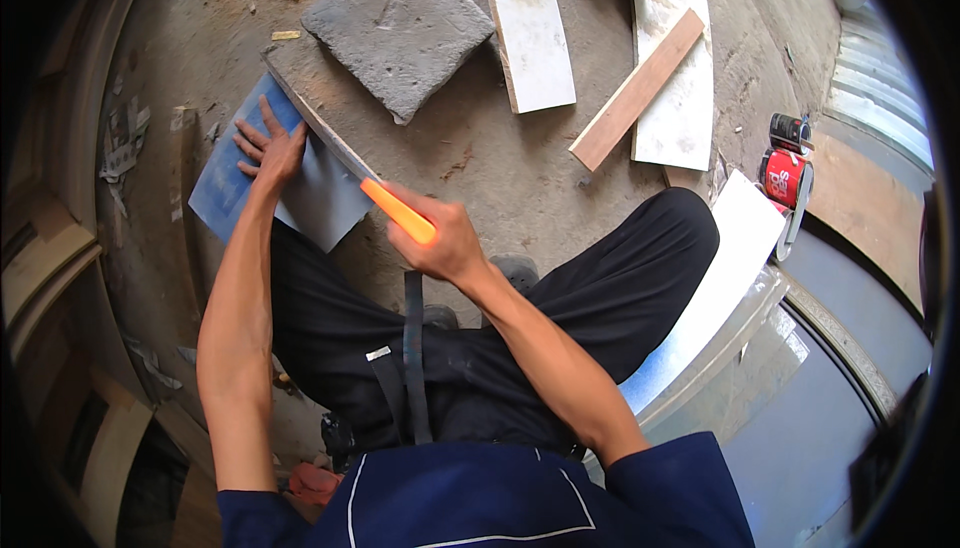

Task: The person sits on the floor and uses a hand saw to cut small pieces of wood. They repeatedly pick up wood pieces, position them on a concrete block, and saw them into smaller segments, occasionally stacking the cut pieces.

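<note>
Plainly, boards [537, 38] litter the dusty floor [520, 168] near the blue sheet [226, 166].

A navy-blue short-sleeved shirt [470, 493] with thin white lines fills the lower centre; above it, loose black trousers [630, 268] with dark flat straps [413, 358].

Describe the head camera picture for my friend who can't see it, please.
The right hand grips the orange handle of a long blade, while the left hand lies spread on a bluish sheet. Farther out, a grey slab and white boards lie on the floor.
</note>
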Tool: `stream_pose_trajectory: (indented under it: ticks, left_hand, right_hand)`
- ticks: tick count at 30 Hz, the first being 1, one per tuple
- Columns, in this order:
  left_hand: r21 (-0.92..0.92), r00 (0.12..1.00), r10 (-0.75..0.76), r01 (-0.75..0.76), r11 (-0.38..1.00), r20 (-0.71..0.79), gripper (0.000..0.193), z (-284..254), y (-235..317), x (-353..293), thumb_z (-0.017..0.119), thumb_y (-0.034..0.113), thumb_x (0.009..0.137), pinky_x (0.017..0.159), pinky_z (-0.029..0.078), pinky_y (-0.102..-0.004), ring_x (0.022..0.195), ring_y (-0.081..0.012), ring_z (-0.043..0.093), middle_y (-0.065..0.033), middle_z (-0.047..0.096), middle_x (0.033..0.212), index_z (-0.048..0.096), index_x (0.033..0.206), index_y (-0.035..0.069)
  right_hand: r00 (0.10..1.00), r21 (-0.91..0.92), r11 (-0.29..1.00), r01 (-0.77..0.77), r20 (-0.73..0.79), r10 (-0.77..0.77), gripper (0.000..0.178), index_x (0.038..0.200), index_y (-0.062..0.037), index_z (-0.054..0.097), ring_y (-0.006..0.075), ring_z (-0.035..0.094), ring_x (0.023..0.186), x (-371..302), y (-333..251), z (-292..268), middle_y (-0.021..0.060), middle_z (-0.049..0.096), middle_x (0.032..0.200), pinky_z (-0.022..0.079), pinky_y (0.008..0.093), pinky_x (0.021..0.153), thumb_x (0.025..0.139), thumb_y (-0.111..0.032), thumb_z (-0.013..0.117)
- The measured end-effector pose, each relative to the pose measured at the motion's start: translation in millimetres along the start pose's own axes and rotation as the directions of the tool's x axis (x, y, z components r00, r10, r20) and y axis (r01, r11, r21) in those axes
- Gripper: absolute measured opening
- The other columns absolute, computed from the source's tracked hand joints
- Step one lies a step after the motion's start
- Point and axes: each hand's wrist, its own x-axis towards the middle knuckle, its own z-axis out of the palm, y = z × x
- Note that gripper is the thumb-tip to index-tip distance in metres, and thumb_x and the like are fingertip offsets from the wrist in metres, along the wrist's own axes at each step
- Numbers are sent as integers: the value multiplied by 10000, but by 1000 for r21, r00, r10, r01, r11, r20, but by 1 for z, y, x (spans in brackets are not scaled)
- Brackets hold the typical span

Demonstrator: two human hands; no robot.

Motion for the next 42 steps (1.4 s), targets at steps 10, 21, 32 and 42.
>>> stream_pose_trajectory:
  ticks: [10, 21, 32, 42]
  left_hand:
    - [-3, 1000, -6, 6, 1000, -11, 1079, 1, 1, 1, 489, 784, 769, 1047, -78, -704, 1404, -474, -245, -268, -263, 1530, -141, 1515, 325]
    - [-1, 1000, -4, 4, 1000, -11, 1037, 0, 1, 2, 513, 719, 800, 1042, -81, -708, 1407, -459, -254, -266, -263, 1531, -124, 1519, 331]
    - [-39, 999, -35, 36, 999, 18, 1055, -4, 10, -10, 538, 688, 788, 1045, -110, -689, 1403, -447, -274, -259, -267, 1533, -124, 1523, 321]
    - [388, 907, 358, -255, 886, -221, 709, -16, 35, -46, 430, 428, 943, 1114, 96, -657, 1467, -398, 75, -161, 106, 1602, 189, 1531, 114]
  right_hand:
    - [1000, 31, 999, -21, -12, 21, 437, 1222, -68, 645, 137, 633, 610, -6, -1, -1, 136, 664, 724, 511, 271, 619, 787, -109, 647]
    - [999, 18, 1000, -16, 30, 16, 430, 1217, -45, 645, 152, 667, 683, 5, 1, -7, 137, 708, 835, 514, 266, 664, 791, -95, 634]
    - [993, -63, 993, -101, -60, 97, 411, 1196, -16, 637, 230, 697, 667, -20, -5, -33, 173, 689, 779, 533, 308, 631, 795, -104, 647]
    - [999, -186, 982, -41, -18, 38, 433, 1222, -32, 630, 160, 667, 632, -14, -56, -107, 116, 680, 734, 515, 276, 618, 792, -81, 655]
